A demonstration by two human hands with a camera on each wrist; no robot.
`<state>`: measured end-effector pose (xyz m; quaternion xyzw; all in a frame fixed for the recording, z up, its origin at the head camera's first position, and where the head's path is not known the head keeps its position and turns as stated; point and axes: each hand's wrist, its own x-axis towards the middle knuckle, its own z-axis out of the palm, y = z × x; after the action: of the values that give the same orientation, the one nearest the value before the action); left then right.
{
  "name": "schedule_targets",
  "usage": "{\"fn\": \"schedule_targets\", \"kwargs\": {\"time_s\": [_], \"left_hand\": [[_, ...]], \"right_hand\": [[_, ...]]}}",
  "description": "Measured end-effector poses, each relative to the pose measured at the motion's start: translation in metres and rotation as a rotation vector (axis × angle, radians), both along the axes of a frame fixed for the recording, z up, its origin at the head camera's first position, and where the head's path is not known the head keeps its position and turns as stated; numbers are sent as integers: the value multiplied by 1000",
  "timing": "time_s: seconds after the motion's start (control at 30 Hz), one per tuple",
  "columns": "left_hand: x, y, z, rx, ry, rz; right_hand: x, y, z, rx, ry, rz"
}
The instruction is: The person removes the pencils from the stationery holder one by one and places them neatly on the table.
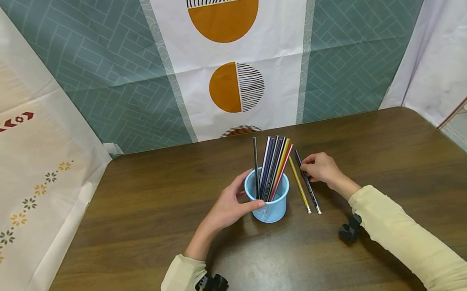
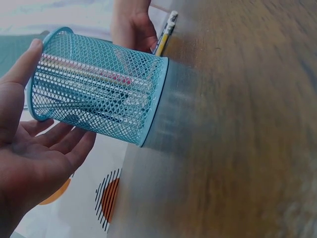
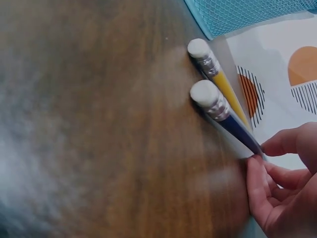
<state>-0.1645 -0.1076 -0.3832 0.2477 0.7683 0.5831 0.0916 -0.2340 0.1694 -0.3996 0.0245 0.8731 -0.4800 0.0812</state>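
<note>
A light-blue mesh pencil cup (image 1: 270,213) stands upright on the table, with several pencils (image 1: 274,167) in dark, yellow and red leaning inside it. My left hand (image 1: 231,206) holds the cup from its left side, thumb near the rim and fingers behind the mesh (image 2: 94,84). To the cup's right lie a yellow pencil (image 1: 300,187) and a dark blue pencil (image 1: 311,193), side by side, their white eraser ends toward me. My right hand (image 1: 323,169) pinches the dark blue pencil (image 3: 237,130) between thumb and fingertips, away from its eraser; its far end shows beyond the fingers.
The brown wooden table (image 1: 139,233) reaches back to a patterned cloth (image 1: 130,71). More cloth hangs at the left (image 1: 23,164) and right (image 1: 459,43). A small black device (image 1: 216,284) sits at the left wrist, another black device (image 1: 350,229) at the right.
</note>
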Motion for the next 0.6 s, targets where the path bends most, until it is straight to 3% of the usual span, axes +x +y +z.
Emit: {"fn": "schedule_targets", "kwargs": {"time_s": [0.6], "left_hand": [[0,0,-1,-3,-3,-2]], "right_hand": [[0,0,-2,37,15,16]]}}
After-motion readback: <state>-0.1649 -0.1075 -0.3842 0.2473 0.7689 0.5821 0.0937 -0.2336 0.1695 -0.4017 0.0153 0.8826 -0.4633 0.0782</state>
